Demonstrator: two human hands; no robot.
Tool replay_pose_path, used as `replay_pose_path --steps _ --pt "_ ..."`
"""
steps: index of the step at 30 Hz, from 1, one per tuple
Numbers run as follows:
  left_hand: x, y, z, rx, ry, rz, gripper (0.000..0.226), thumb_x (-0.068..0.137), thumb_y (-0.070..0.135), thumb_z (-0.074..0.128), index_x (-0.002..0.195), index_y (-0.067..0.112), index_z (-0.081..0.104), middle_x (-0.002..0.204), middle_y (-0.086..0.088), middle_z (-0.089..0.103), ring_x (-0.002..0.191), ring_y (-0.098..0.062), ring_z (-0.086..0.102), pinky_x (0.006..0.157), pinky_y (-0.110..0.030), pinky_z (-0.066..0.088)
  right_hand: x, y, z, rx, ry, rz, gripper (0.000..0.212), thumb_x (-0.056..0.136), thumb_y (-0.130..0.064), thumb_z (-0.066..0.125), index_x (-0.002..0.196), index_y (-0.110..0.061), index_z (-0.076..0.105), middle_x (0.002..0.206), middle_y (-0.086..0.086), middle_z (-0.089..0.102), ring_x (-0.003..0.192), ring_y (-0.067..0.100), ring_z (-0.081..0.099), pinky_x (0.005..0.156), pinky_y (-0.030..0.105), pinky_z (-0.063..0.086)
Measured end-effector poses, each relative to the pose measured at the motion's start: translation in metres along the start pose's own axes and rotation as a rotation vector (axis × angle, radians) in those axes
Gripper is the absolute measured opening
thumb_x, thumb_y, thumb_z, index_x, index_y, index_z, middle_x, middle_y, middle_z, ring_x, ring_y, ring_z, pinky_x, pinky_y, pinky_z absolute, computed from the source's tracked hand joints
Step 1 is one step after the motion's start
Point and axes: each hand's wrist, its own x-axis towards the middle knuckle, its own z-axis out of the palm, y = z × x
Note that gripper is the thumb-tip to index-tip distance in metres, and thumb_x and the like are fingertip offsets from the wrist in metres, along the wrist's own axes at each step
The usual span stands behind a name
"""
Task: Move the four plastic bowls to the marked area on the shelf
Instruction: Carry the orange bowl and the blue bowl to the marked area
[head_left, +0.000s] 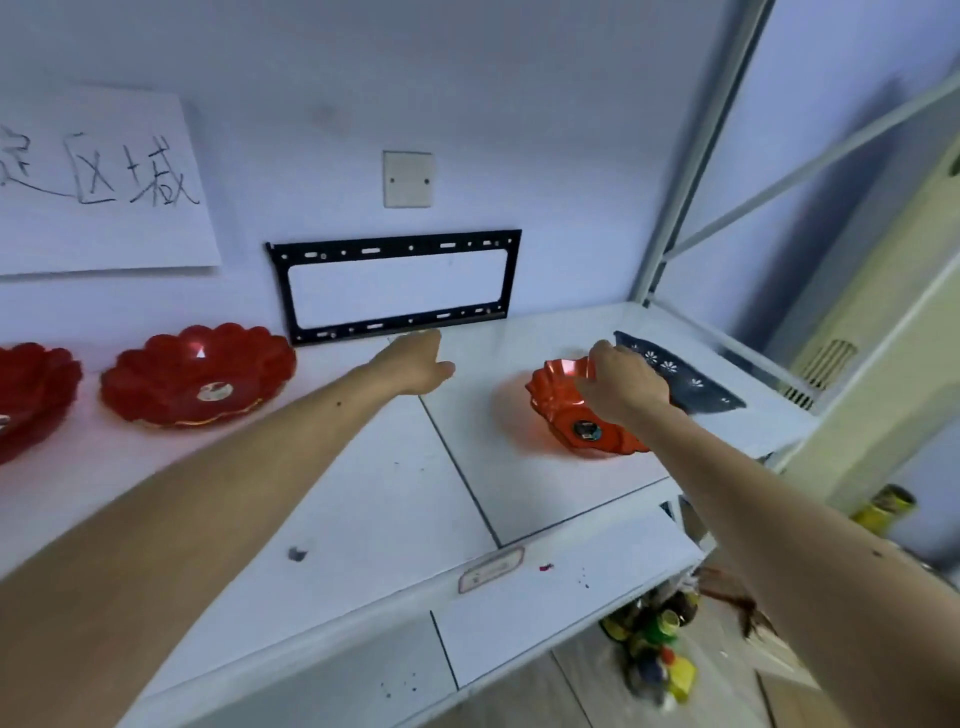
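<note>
Two red scalloped plastic bowls rest on the white shelf (363, 509) at the left: one (197, 374) below the handwritten paper sign (98, 182), another (31, 395) cut off by the left edge. At the right, an orange-red bowl (566, 410) is tilted up, and my right hand (621, 384) grips its far rim. Just behind it lies a dark blue bowl with white flowers (680, 376), partly hidden by that hand. My left hand (415, 364) reaches out over the shelf's middle, fingers loose, holding nothing.
A black metal bracket (395, 283) and a blank switch plate (408, 179) are on the back wall. A white shelf post (691, 182) stands at the right. Bottles and clutter (654, 654) lie on the floor below the shelf's right end.
</note>
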Motion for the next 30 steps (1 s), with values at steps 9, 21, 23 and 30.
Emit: replay_pose_path --steps 9,21,23,30 --pt "0.052 0.093 0.066 -0.038 -0.056 -0.052 0.058 0.096 0.037 0.045 0.144 0.008 0.030 0.145 -0.013 0.043 0.128 -0.029 0.046 0.095 -0.034 0.041 0.038 0.136 -0.001 0.035 -0.058 0.135 0.040 0.086 -0.031 0.055 0.123 -0.014 0.048 0.118 0.011 0.059 0.103 0.032 0.057 0.066 0.035 0.041" --pt "0.085 0.137 0.101 -0.071 -0.015 -0.271 0.067 0.094 0.036 0.050 0.147 0.005 0.024 0.147 -0.017 0.041 0.129 -0.031 0.047 0.090 -0.032 0.042 0.091 0.246 0.015 0.086 -0.103 0.216 0.045 0.091 -0.044 0.051 0.121 -0.010 0.055 0.122 0.014 0.056 0.094 0.032 0.058 0.073 0.036 0.046" --pt "0.081 0.142 0.111 -0.104 0.016 -0.347 0.070 0.093 0.035 0.052 0.148 0.006 0.020 0.148 -0.019 0.038 0.129 -0.033 0.047 0.091 -0.034 0.044 0.100 0.261 0.021 0.116 -0.158 0.230 0.046 0.089 -0.044 0.050 0.113 -0.005 0.057 0.120 0.017 0.054 0.086 0.032 0.054 0.070 0.035 0.043" --pt "0.055 0.157 0.143 -0.268 0.140 -0.646 0.088 0.092 0.037 0.054 0.153 0.006 -0.002 0.156 -0.024 0.020 0.140 -0.040 0.032 0.109 -0.045 0.039 0.115 0.287 0.040 0.442 -0.399 0.243 0.049 0.086 -0.051 0.058 0.077 -0.003 0.051 0.083 0.013 0.059 0.068 0.027 0.064 0.046 0.028 0.051"
